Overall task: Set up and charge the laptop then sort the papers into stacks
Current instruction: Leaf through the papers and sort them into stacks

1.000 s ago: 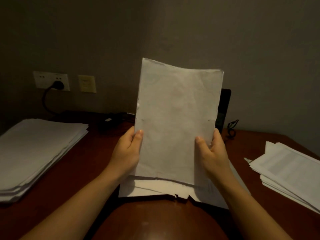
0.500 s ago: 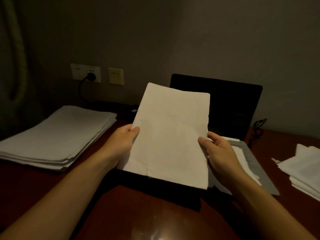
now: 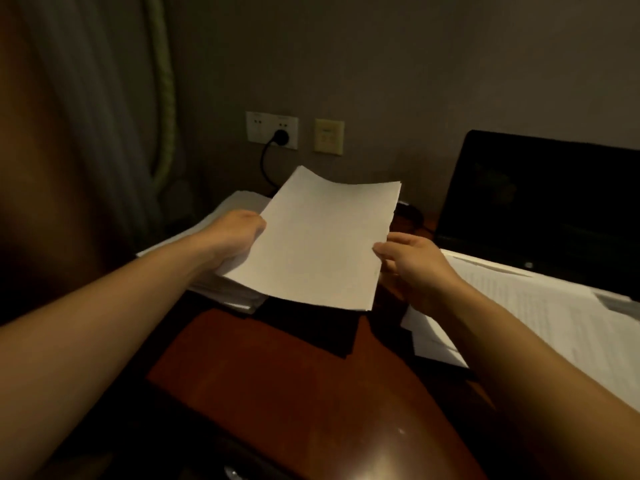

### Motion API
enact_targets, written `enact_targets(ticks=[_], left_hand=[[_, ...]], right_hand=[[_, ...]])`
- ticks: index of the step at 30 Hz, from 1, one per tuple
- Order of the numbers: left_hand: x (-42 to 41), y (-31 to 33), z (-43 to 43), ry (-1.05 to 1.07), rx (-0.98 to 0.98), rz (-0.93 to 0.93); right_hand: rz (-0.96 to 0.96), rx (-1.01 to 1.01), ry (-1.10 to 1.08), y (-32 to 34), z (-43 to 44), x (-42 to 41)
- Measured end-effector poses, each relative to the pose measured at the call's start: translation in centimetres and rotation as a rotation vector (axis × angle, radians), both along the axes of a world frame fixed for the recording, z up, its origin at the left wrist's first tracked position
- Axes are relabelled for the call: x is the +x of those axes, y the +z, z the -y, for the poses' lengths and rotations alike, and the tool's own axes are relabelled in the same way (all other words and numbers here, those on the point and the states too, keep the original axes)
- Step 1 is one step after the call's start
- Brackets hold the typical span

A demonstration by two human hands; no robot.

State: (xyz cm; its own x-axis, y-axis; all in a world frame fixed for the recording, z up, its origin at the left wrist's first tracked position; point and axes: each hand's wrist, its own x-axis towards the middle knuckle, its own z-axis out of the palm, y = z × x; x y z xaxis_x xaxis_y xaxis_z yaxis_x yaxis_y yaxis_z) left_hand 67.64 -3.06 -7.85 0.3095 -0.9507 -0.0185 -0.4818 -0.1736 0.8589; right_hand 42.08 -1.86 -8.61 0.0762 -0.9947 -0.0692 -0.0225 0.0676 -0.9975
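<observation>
While my left hand point(image 3: 239, 233) grips the sheet point(image 3: 325, 240) just above the left stack point(image 3: 242, 202), my right hand point(image 3: 415, 268) meets its right edge, hold unclear; I should lower it flat, corners squared with that stack.

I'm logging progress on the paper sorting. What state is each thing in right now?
held paper: in the air above the desk, blank side up
left hand: grips the held paper's left edge
right hand: at the held paper's right edge, grip unclear
left stack: lying on the desk
laptop: open, screen dark
printed papers: lying on the laptop's base
plug: seated in the wall socket
</observation>
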Motion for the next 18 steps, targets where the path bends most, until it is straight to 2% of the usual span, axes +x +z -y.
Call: enact_targets(ticks=[3, 5, 8, 9, 12, 18], left_hand=[[3.2, 0.0, 0.6, 0.103, 0.045, 0.041], [5.3, -0.2, 1.1, 0.094, 0.048, 0.048], [8.1, -0.6, 1.5, 0.069, 0.034, 0.221], [8.9, -0.9, 1.7, 0.063, 0.046, 0.322], [10.5, -2.0, 2.1, 0.088, 0.103, 0.593], [12.2, -3.9, 2.7, 0.184, 0.022, 0.687]], right_hand=[[0.03, 0.05, 0.048, 0.1, 1.3, 3.4], [0.04, 0.074, 0.062, 0.2, 2.1, 5.4], [0.018, 0.111, 0.095, -0.1, 3.1, 7.5], [-0.072, 0.109, 0.119, -0.5, 3.3, 7.9], [-0.541, -0.008, 0.188, -2.2, 4.0, 8.8], [-0.899, -0.304, 0.164, -3.2, 5.9, 11.6]])
